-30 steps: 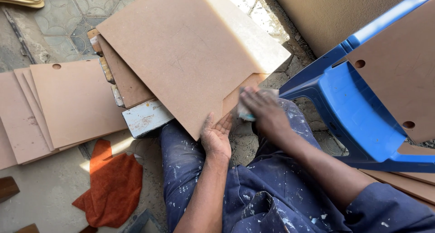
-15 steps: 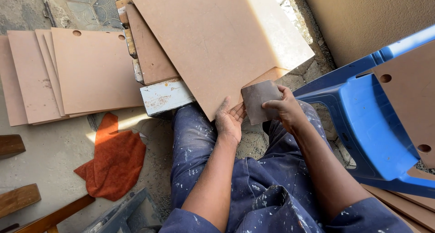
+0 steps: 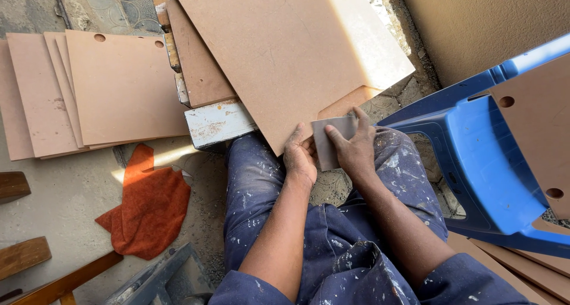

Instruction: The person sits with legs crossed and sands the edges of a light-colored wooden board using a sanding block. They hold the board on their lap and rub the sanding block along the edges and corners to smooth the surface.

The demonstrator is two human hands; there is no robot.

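The right hand [image 3: 354, 151] lies flat with fingers together, pressing a grey sheet of sandpaper [image 3: 332, 140] against the near edge of a large brown fibreboard panel [image 3: 285, 56]. The left hand [image 3: 300, 159] sits just to its left, fingers curled and closed on the same edge, thumb side touching the sandpaper's lower corner. The panel slopes away from both hands, its near corner resting over the knees of the paint-spattered blue coveralls [image 3: 332, 245], its far part propped on a white-painted block [image 3: 218, 122] just beyond and to the left of the left hand.

By my reading the step in hand is sanding the panel's edge — the paper is wrapped at the rim, not on the broad face. The next stroke would call for steady pressure from the right palm along the edge while the left hand grips firmly enough to stop the board sliding off the knees.

Well to the left of the left hand lies a fanned stack of smaller drilled boards [image 3: 119, 88], and nearer the person, on the concrete, a crumpled orange rag [image 3: 148, 207]. To the right of the right hand stands a blue plastic chair [image 3: 487, 162] with another drilled board [image 3: 534, 121] leaning in it — close, but apart from the hand.
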